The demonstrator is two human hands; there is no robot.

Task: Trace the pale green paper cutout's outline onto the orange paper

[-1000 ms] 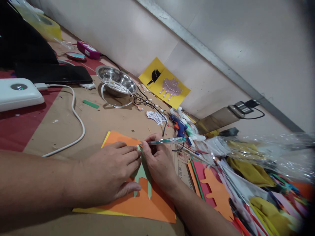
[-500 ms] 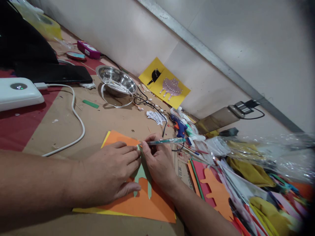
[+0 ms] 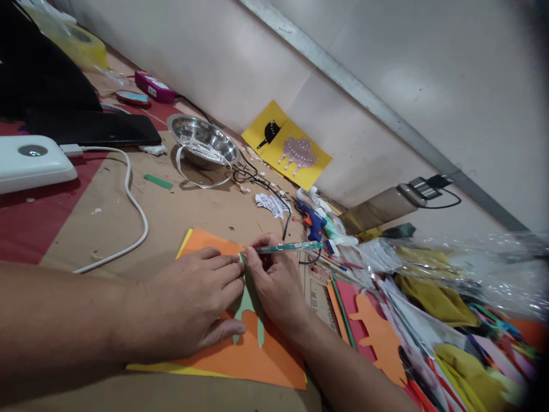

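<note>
An orange sheet (image 3: 266, 363) lies on the brown board, with a yellow sheet's edge (image 3: 184, 372) showing under it. On top rests a pale green paper cutout (image 3: 246, 303) with narrow prongs, partly covered by both hands. My left hand (image 3: 210, 292) lies flat with its fingers stretched across the cutout and the orange sheet. Between the fingers of my right hand (image 3: 278, 274) is a pen (image 3: 291, 247) with a clear, teal-tinted barrel. Its tip end is at the cutout's upper edge, close to my left fingertips.
A steel bowl (image 3: 203, 140), a hot glue gun (image 3: 313, 220) and a yellow card (image 3: 306, 154) with a beaded shape sit further back. At the left are a white power bank (image 3: 36, 163) and its cable. Coloured paper, an orange cutout (image 3: 377, 337) and a bottle (image 3: 381, 206) crowd the right.
The back end of the pen has shifted very slightly. Both hands and the green cutout stay in place.
</note>
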